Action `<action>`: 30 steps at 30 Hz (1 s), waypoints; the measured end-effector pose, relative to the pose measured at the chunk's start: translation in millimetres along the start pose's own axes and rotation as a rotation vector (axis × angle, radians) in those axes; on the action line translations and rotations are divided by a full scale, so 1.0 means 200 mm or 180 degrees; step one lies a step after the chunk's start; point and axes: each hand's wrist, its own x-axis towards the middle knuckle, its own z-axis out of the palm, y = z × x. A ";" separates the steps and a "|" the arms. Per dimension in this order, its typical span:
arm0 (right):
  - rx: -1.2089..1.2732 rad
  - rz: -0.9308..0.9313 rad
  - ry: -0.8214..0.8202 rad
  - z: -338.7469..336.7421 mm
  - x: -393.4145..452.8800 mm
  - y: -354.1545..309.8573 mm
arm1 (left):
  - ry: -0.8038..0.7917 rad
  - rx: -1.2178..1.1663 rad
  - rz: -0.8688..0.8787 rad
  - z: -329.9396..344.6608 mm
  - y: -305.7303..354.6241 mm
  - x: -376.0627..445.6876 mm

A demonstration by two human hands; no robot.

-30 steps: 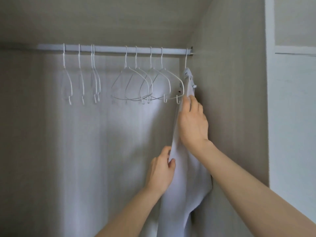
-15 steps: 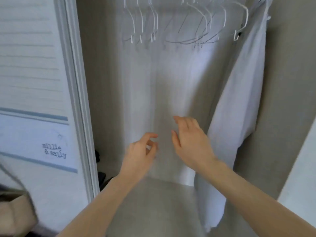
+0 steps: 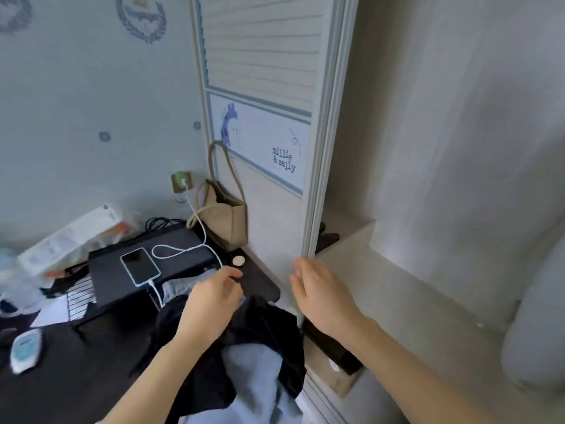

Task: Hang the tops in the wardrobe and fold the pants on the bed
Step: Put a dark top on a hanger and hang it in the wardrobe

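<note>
Head view, nearest first: found a black garment (image 3: pixel 263 332) heaped over the right edge of the dark desk (image 3: pixel 76 377), with a pale blue garment (image 3: pixel 253 371) bunched in its folds and trailing off toward the bottom of the picture. Could not tell top from pants in either. Ran lengthwise from the near edge up toward the desk's far right corner, ending in a strip of denim (image 3: pixel 183 286) tucked under a black riser (image 3: pixel 153 255).

Caught the left hand (image 3: pixel 211 301) right above the far end of the heap, where black cloth met denim: fingers loosely curled, thumb near the forefinger, nothing visibly pinched, though blurred. Caught the right hand (image 3: pixel 324 298) off the desk's right edge, beside the heap and apart from it, fingers straight and spread, holding nothing, close to the edge of the wardrobe door (image 3: pixel 263 56).

Judged the left hand the nearer one: clothes directly beneath it, only a short drop needed, while the right would have to cross leftward. Judged the next garment not yet picked up.

Farther back, on the riser: a phone (image 3: pixel 140 266) on a white cable (image 3: pixel 183 249). At the desk's far right corner, against the door: a beige bag (image 3: pixel 224 215). Beyond the right hand: the open wardrobe (image 3: pixel 428 148), with a pale blurred mass (image 3: pixel 538 332) at its right side, possibly cloth.
</note>
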 end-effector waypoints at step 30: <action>0.3180 0.2378 0.1436 0.14 -0.08 -0.49 | 0.0318 -0.3226 -0.2045 -0.39 -0.33 -0.02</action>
